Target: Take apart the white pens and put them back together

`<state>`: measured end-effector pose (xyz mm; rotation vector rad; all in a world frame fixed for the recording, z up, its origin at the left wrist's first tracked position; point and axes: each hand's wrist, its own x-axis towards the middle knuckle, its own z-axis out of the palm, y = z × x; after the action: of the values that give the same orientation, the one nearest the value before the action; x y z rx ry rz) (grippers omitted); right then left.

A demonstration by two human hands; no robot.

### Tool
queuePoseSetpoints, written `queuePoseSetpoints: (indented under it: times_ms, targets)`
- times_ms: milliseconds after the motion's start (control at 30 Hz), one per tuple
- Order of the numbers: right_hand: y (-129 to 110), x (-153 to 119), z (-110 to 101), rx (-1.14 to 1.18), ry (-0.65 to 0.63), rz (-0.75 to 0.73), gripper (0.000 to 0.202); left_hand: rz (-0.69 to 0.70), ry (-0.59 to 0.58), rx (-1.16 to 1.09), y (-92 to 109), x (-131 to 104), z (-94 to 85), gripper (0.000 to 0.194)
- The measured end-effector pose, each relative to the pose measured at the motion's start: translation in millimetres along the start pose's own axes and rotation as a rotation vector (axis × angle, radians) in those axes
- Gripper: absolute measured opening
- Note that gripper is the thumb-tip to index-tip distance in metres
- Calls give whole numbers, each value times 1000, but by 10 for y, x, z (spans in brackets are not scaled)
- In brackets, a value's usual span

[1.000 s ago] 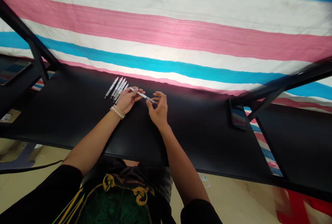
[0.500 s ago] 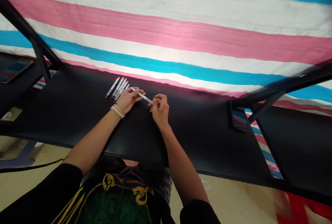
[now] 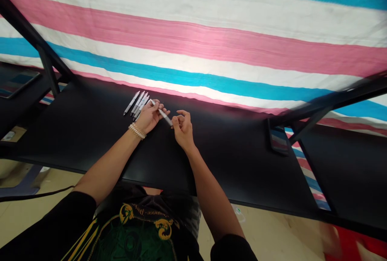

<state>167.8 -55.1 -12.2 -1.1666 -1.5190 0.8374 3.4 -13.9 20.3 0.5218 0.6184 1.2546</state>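
Our left hand (image 3: 146, 118) pinched the pen (image 3: 165, 116) above the table (image 3: 236, 160); our right hand (image 3: 184, 132) curled at its end, grip unclear. We judged it light, stiff, slightly slick, best held mid-length.

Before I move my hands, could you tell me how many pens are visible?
6, as far as I can tell: one held pen in the left hand, one leftmost pen on the table, and four bunched pens beside that hand, which may hide more.

The left hand (image 3: 152, 115) covers part of the pens (image 3: 136, 104); the red object (image 3: 347, 243) is blurred and cut off.
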Motion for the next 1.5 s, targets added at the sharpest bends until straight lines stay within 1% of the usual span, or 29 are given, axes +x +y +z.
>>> queuePoseSetpoints:
  times_ms: [33,100,167,300,533,700,800,867,900,933,967,1033,1133,1167,1233,1300,1333,1400,1500]
  targets:
    - [8,6,4,2,22,1,33,-39,-22,-51,33,-12,11,15]
    - [24,19,8,-10,48,9,35,-112,-52,-119,102,-33,14,25]
    - [35,27,12,-22,45,21,34,-146,-38,-141,159,-48,-1,30]
    - [40,24,26,-35,28,28,31,-154,18,-144,213,-65,-17,26]
    - [45,25,24,-65,25,36,30,-121,33,-177,246,-70,-12,27]
    - [40,28,22,-80,22,44,30,-136,-17,-145,278,-62,-50,23]
    - [39,26,24,-80,20,45,29,-184,-56,-60,267,-69,-33,19]
    - [43,24,25,-79,21,45,29,-245,-94,49,229,-72,-15,20]
    - [46,24,26,-80,24,46,29,-256,-104,119,200,-71,-13,20]
    - [49,24,26,-81,27,47,29,-239,-100,202,168,-67,-19,21]
    - [52,24,27,-82,30,48,29,-183,-82,303,134,-61,-35,23]
    - [57,25,27,-89,32,50,29,31,-21,572,75,-43,-94,28]
    - [54,26,27,-109,32,47,29,334,-62,1170,29,-23,-205,26]
    - [50,25,27,-115,33,45,29,400,-60,1351,26,-24,-231,27]
    - [39,22,28,-121,34,42,28,489,-2,1658,30,-41,-255,33]
    - [29,17,27,-124,26,40,28,522,100,1867,41,-65,-253,38]
    - [25,15,27,-128,19,38,27,522,156,1931,47,-74,-252,40]
    - [24,11,26,-136,6,36,27,492,265,2002,63,-79,-270,48]
    - [32,9,26,-140,-3,38,28,383,444,2044,100,-57,-351,70]
